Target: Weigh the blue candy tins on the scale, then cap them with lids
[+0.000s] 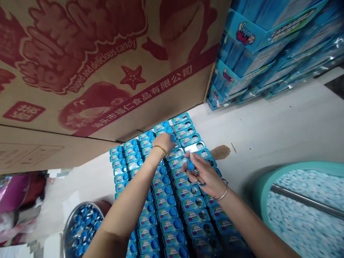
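Rows of small blue tins (167, 202) cover the surface in the middle. Tins in the left columns carry round blue caps, while those toward the right show open round holes with pale contents. My left hand (164, 142), with a gold bracelet at the wrist, reaches over the upper part of the rows; its fingers are bent down onto a tin and what they hold is hidden. To its right, my right hand (200, 172) is turned partly palm up above the right columns, its curled fingers holding blue caps (190, 166).
A large printed carton (107, 71) stands behind the tins. Stacked blue candy boxes (242, 64) are at the upper right. A metal bowl of blue caps (85, 225) sits lower left. At right, a teal tub (263, 193) holds pale blue-white pieces and a metal rod.
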A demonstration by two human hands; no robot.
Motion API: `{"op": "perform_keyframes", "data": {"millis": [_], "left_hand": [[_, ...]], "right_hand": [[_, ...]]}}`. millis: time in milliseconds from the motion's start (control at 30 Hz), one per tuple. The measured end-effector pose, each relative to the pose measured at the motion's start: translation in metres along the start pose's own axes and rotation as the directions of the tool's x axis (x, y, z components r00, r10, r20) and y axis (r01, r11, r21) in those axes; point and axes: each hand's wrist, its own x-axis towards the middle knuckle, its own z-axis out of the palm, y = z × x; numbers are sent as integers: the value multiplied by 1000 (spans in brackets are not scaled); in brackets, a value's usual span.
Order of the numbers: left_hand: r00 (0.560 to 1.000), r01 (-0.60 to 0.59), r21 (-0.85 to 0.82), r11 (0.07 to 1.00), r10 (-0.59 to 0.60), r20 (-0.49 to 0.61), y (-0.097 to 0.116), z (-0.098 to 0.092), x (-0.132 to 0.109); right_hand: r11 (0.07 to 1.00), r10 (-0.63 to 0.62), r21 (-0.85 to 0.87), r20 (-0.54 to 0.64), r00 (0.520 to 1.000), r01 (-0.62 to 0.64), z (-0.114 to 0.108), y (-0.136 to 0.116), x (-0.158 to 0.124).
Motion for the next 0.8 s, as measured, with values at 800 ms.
{"op": "perform_keyframes", "data": {"millis": [800], "left_hand": [[960, -267, -608, 748, 152, -235, -9, 46, -63]], "right_hand": [[940, 152, 333, -228, 962, -70, 10, 20, -17]]}}
